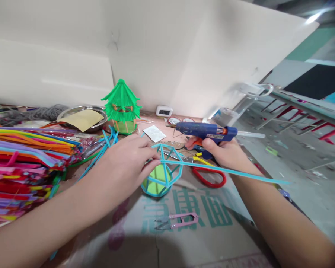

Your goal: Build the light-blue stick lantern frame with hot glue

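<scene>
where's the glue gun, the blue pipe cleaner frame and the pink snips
glue gun [202, 130]: head view, on its blue barrel
blue pipe cleaner frame [159, 178]: head view, on the green base behind its struts
pink snips [196, 218]: head view, on the handle's bend

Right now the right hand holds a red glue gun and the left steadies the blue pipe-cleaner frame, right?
No: the head view shows the glue gun in the right hand is blue, not red. The left hand does steady the blue pipe-cleaner frame.
</scene>
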`<state>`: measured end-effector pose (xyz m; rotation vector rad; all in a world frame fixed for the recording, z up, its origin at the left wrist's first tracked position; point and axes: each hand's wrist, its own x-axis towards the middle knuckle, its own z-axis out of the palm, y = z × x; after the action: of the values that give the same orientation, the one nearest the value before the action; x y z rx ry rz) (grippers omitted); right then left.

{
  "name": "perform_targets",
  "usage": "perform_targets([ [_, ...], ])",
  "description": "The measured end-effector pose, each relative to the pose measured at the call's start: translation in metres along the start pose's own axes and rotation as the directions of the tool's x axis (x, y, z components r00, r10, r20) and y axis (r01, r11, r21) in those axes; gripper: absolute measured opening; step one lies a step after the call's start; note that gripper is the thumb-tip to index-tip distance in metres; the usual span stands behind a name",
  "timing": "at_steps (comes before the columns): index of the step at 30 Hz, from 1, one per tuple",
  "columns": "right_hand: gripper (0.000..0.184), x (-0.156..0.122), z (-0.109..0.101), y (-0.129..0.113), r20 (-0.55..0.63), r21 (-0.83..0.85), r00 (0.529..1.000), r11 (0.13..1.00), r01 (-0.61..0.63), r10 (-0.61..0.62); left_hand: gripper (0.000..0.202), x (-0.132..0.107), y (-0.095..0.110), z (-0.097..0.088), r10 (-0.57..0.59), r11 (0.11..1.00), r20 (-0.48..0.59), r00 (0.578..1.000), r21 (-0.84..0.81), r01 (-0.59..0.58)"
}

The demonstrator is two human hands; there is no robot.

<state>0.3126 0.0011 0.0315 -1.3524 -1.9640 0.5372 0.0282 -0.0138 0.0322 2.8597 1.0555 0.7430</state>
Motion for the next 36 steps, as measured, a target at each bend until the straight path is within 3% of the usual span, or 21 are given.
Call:
perform_targets([
  [3,0.053,0.001,-0.005,0.007,0.022,0.104,0.999,0.994,0.021,-0.023,0.027,0.0,0.0,0.001,-0.017,1.0,-0.004,1.0,0.002,0.017],
  [6,0.053,0.006,-0.01,0.021,-0.015,0.234,0.999,0.971,-0.045,0.05,0.026,0.0,0.0,0.002,-0.02,1.0,-0.006,1.0,0.014,0.02],
  [10,0.05,0.014,-0.024,0.049,-0.109,0.5,0.981,0.862,-0.083,0.158,0.028,0.001,-0.002,0.003,-0.011,0.999,-0.014,1.0,0.038,0.011],
  [13,0.048,0.017,-0.039,0.068,-0.152,0.599,0.963,0.796,-0.089,0.222,0.028,0.001,-0.003,0.005,-0.024,0.999,0.0,1.0,0.038,0.024],
  [17,0.049,0.02,-0.047,0.082,-0.224,0.548,0.931,0.828,-0.124,0.288,0.027,0.001,-0.003,0.005,-0.039,0.999,0.014,0.999,0.01,0.039],
  [20,0.054,0.021,-0.046,0.083,-0.217,0.51,0.938,0.85,-0.128,0.271,0.026,0.0,0.0,0.001,-0.04,0.999,-0.005,0.999,-0.001,0.04],
  [24,0.055,0.019,-0.042,0.071,-0.185,0.577,0.956,0.813,-0.081,0.226,0.024,-0.001,0.003,-0.006,-0.039,0.999,-0.03,0.999,0.001,0.039],
  [27,0.053,0.016,-0.039,0.057,-0.171,0.554,0.972,0.831,-0.039,0.16,0.022,-0.002,0.001,-0.007,-0.019,1.0,-0.023,1.0,0.014,0.02],
  [33,0.06,0.007,-0.035,0.039,-0.067,0.334,0.993,0.94,-0.073,0.101,0.021,-0.002,-0.001,-0.001,0.032,0.999,-0.037,0.999,0.003,-0.032],
  [36,0.062,0.004,-0.036,0.029,0.002,0.168,0.999,0.985,-0.034,0.035,0.022,-0.001,0.0,-0.001,0.037,0.999,-0.045,0.998,-0.006,-0.037],
])
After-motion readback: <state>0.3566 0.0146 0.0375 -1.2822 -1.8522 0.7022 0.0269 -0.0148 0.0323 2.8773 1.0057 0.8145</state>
